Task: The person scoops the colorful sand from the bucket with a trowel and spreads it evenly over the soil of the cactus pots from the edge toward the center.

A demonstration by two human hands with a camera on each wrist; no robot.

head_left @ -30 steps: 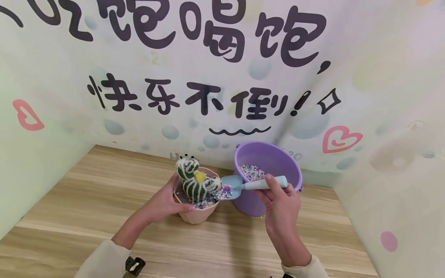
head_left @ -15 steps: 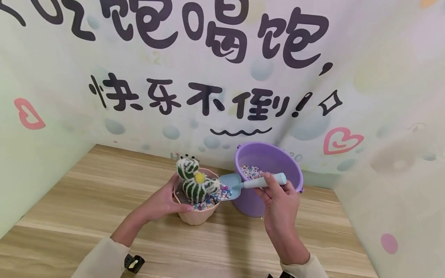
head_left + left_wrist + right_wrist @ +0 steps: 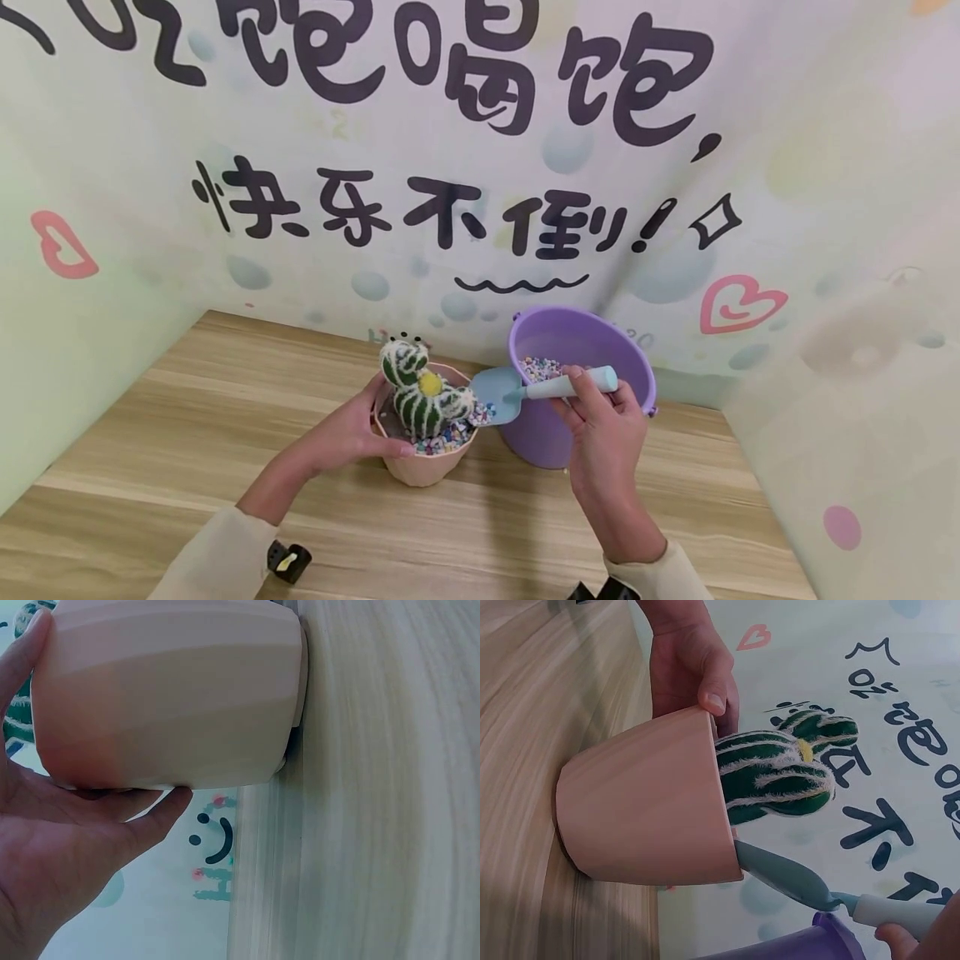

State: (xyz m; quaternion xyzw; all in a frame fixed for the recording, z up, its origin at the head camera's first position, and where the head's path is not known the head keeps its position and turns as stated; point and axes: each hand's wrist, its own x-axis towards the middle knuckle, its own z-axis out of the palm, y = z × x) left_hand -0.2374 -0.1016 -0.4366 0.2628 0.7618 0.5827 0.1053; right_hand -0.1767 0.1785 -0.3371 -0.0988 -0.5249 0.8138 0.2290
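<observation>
A pale pink flowerpot (image 3: 424, 468) stands on the table, holding a green cactus (image 3: 418, 410) with white fuzzy stripes and a yellow flower. My left hand (image 3: 351, 432) grips the pot's left side, thumb over the near rim. Colourful pebbles (image 3: 447, 439) lie inside the pot around the cactus. My right hand (image 3: 609, 442) pinches the handle of a light blue trowel (image 3: 501, 395). Its blade tip lies at the pot's right rim, with a small heap of pebbles at the front. In the right wrist view, the trowel (image 3: 787, 876) dips just inside the pot's rim.
A purple bucket (image 3: 540, 442) with more pebbles in it stands right of the pot, behind the trowel and my right hand. A printed cloth backdrop (image 3: 360, 208) rises behind the wooden table (image 3: 247, 392), with pale walls on both sides.
Pebbles have slid off the trowel into the pot, leaving fewer on the blade. The trowel's handle end has risen slightly. My left hand stays on the pot.
</observation>
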